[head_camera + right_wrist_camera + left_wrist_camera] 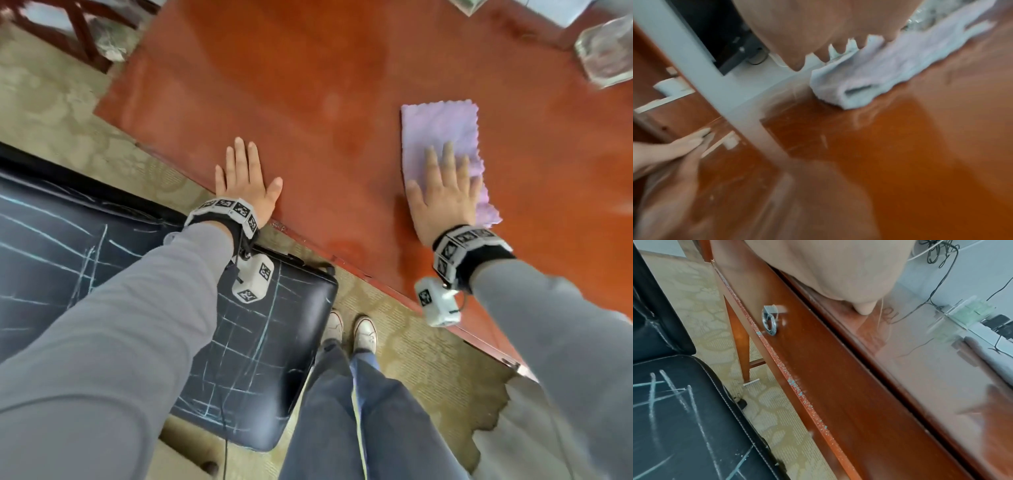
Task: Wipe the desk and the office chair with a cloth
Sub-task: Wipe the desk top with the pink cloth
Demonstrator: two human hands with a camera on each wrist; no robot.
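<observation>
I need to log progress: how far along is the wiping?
In hand: the right hand presses the cloth flat on the desk, while the left hand rests flat near its edge. Done: cannot tell which part of the desk is already wiped. Left: the chair, whose seat is covered in chalky lines.

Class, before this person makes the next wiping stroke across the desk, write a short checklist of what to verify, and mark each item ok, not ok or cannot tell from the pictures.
1. Right hand flat on the cloth, fingers straight: ok.
2. Cloth lying flat on the desk: ok.
3. Left hand resting flat on the desk near its front edge: ok.
4. Path to the left of the cloth free of objects: ok.
5. Clear object at the far right corner out of the stroke's way: cannot tell.
6. Chair wiped: not ok, pale marks still cover its seat.
</observation>
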